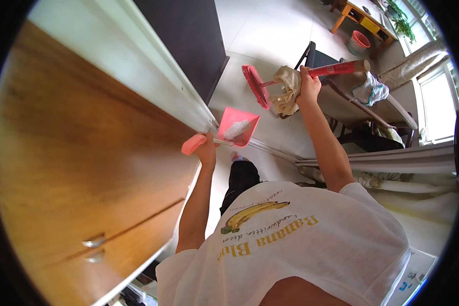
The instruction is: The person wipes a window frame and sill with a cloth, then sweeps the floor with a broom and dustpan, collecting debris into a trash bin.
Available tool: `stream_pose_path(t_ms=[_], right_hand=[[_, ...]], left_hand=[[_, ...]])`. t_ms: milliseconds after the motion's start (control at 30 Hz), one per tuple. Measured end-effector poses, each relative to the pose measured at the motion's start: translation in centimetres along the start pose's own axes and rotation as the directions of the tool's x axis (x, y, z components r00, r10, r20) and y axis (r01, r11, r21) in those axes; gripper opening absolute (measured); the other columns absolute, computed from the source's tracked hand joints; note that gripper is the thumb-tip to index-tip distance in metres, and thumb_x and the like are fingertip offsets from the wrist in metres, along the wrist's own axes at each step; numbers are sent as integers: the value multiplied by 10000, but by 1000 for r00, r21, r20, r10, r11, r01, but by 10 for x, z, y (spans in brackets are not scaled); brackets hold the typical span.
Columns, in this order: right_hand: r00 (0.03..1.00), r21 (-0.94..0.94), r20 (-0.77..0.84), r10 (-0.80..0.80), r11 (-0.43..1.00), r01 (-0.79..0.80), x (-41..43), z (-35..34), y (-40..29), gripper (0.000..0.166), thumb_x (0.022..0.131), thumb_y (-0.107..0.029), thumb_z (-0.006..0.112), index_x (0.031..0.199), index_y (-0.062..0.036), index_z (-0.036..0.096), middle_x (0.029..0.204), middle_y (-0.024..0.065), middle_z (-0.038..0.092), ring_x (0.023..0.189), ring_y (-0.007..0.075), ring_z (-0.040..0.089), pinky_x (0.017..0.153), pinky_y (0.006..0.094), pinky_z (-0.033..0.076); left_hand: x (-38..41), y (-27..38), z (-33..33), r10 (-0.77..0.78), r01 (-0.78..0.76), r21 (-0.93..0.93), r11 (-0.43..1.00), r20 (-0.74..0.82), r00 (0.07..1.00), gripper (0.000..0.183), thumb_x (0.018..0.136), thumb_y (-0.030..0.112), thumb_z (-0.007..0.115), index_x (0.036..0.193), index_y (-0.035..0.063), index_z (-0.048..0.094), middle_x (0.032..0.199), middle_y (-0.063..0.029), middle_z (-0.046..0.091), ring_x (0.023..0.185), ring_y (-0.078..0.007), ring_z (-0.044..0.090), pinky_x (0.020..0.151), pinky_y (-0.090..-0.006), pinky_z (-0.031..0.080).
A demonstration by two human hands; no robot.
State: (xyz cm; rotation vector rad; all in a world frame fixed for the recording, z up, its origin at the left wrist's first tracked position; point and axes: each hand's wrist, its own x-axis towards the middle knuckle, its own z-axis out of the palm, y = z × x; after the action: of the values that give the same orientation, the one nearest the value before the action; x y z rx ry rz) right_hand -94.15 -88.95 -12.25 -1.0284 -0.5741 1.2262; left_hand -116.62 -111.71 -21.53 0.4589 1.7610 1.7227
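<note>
My left hand is wrapped around the pink grip of a long-handled dustpan. A clump of white material and some dark debris lie in its pan. My right hand grips the red handle of a broom, whose pink bristled head is down near the floor, beyond the pan. A crumpled beige bag or cloth hangs at the same hand, hiding part of the broom's stick. Whether the pan touches the floor is hard to tell.
A wooden cabinet stands close on my left, with a dark door or panel beyond it. A door track crosses the floor. To the right are a dark-framed chair and a white cloth. Farther off is a red wastebasket by a wooden desk.
</note>
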Motion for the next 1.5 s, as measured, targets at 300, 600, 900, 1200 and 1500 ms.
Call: stream_pose_path(t_ms=[300, 600, 900, 1200, 1500], right_hand=[[981, 100, -189, -47, 993, 67, 104, 64, 5, 96, 769, -63, 637, 778, -78, 543, 696, -29, 513, 631, 69, 460, 579, 235, 401], [941, 162, -316, -119, 971, 178, 281, 92, 29, 98, 774, -53, 635, 762, -75, 540, 642, -38, 488, 571, 62, 431, 535, 228, 379], [931, 117, -364, 16, 993, 29, 428, 111, 31, 114, 749, -116, 680, 763, -80, 573, 687, -24, 520, 618, 81, 459, 590, 246, 402], [968, 169, -247, 49, 986, -7, 570, 127, 42, 204, 704, -165, 713, 724, -156, 510, 693, -27, 488, 623, 116, 472, 588, 294, 427], [992, 168, -57, 110, 981, -99, 695, 138, 26, 198, 731, -220, 622, 859, -137, 494, 774, 62, 574, 656, 197, 597, 570, 342, 516]], left_hand=[[112, 40, 116, -11, -9, 111, 994, 183, 983, 208, 820, 129, 524, 783, -76, 524, 749, -88, 528, 582, -137, 530, 493, -248, 505], [236, 52, 241, -63, 25, 163, 986, 229, 972, 181, 827, 124, 546, 723, -21, 522, 731, -62, 523, 611, -126, 518, 473, -258, 513], [352, 59, 350, -79, 64, 97, 993, 156, 985, 149, 817, 116, 546, 775, -23, 513, 766, -89, 528, 643, -168, 555, 463, -271, 528], [492, 93, 452, -71, 74, -29, 997, 98, 993, 146, 818, 128, 558, 810, -12, 515, 809, -104, 539, 652, -181, 549, 519, -296, 525], [638, 113, 551, -60, 69, -38, 997, 210, 976, 119, 822, 102, 552, 772, 1, 514, 799, -88, 534, 683, -176, 550, 578, -300, 520]])
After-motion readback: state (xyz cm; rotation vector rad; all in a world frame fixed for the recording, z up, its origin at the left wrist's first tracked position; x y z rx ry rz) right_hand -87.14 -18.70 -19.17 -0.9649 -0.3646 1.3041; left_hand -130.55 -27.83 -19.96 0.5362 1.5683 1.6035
